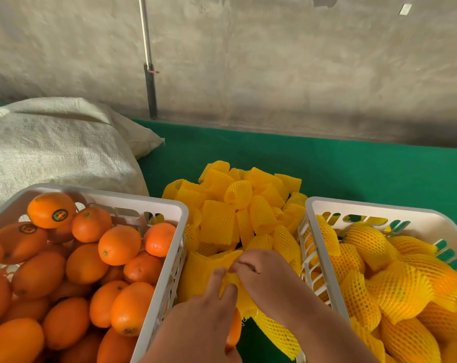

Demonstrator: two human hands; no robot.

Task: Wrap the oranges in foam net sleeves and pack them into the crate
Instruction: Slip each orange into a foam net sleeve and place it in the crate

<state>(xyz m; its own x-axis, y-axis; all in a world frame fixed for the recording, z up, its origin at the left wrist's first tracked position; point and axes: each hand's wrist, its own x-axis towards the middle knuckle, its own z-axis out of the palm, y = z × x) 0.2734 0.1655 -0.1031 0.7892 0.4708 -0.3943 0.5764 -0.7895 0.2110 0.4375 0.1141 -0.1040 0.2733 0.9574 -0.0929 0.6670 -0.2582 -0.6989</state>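
A person's two hands meet low in the middle, in the narrow gap between two white slotted crates on a green table [353, 166]. The left hand [203, 318] holds an orange [234, 330], only a sliver of which shows at the hand's right edge; two fingers stretch forward onto a yellow foam sleeve [238, 292]. The right hand [264, 276] has its fingers curled, pinching the top edge of that same sleeve.

The left crate [180, 213] is heaped with bare oranges [120, 244], piled up to its rim. Its right wall stands just beside the left hand. The right crate [319, 244] holds sleeved oranges [397, 292]; its left wall is just beside the right forearm. Between the crates, beyond the hands, lies a loose pile of sleeves [238, 205] that fills the gap from wall to wall.

Open green table runs behind the pile and the right crate, up to a grey concrete wall [300, 61]. A white woven sack [54, 148] sits at the back left, touching the left crate's far rim. A thin pole [148, 69] stands against the wall.

Two top oranges carry small round stickers [60, 215], dark with a gold ring; the print is too small to read.
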